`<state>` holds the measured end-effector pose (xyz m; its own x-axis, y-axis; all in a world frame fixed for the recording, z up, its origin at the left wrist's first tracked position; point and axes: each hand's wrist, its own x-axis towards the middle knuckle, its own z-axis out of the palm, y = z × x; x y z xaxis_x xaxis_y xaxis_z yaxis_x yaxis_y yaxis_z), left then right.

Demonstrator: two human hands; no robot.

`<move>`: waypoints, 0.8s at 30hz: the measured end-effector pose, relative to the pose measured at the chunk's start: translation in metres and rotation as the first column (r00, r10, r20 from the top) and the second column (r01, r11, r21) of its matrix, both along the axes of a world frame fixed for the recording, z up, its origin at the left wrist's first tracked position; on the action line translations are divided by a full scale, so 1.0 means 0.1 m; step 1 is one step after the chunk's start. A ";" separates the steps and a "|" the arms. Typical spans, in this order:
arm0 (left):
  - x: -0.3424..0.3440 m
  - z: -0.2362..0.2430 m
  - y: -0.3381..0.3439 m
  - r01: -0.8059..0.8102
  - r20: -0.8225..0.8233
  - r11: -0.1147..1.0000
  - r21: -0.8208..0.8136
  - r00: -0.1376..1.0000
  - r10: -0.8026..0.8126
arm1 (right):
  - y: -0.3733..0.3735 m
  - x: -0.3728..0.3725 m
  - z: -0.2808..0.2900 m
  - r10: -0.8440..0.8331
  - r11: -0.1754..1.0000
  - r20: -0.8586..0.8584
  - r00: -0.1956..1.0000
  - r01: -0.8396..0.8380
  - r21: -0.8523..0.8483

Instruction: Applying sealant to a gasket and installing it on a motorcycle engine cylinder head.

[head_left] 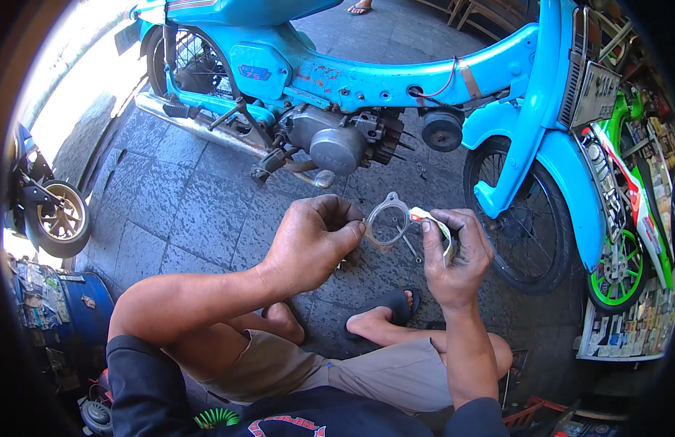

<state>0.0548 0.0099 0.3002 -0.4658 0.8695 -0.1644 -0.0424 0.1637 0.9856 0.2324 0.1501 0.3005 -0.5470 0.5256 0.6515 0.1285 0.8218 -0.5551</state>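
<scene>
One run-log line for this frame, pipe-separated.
left hand: pinching tabbed ring | right hand: gripping pale tube, red-and-white tip by ring | blue motorbike: beyond hands, engine exposed

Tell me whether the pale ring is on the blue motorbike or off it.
Off. The left hand pinches the pale ring by its edge, up in the air and apart from the blue motorbike.

Beyond the lap [301,364], the left hand [308,237] pinches between thumb [349,235] and bent fingers [336,209]; the right hand [460,255] curls likewise.
</scene>
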 end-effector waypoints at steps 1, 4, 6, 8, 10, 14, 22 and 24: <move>-0.01 0.00 0.00 0.003 -0.007 1.000 -0.012 1.000 -0.003 | 0.01 0.02 -0.01 0.001 1.000 0.008 1.000 -0.001 -0.002; -0.01 -0.01 0.01 -0.009 0.057 1.000 -0.020 0.998 0.010 | 0.02 0.08 -0.02 -0.008 1.000 0.024 1.000 0.008 -0.002; -0.02 -0.01 0.02 -0.011 0.056 1.000 -0.010 0.998 0.012 | 0.01 0.10 -0.02 -0.014 1.000 0.031 0.999 0.014 0.008; -0.01 -0.01 0.02 -0.014 0.075 1.000 -0.007 0.997 0.014 | -0.01 0.12 -0.03 -0.029 0.999 0.039 0.999 0.029 0.015; 0.00 -0.01 0.02 -0.017 0.114 1.000 -0.011 0.993 0.018 | -0.04 0.12 -0.03 0.007 1.000 0.027 1.000 -0.006 -0.009; 0.00 0.00 0.02 -0.004 0.097 1.000 -0.012 0.995 0.005 | -0.05 0.12 -0.02 -0.012 1.000 0.029 0.999 0.013 -0.017; 0.01 0.03 0.01 -0.003 0.115 1.000 -0.015 0.993 0.005 | -0.05 0.08 0.01 0.007 1.000 0.012 1.000 -0.007 0.021; 0.01 0.03 0.01 -0.009 0.127 1.000 -0.002 0.992 0.009 | -0.06 0.09 0.02 -0.003 1.000 0.018 1.000 0.002 0.018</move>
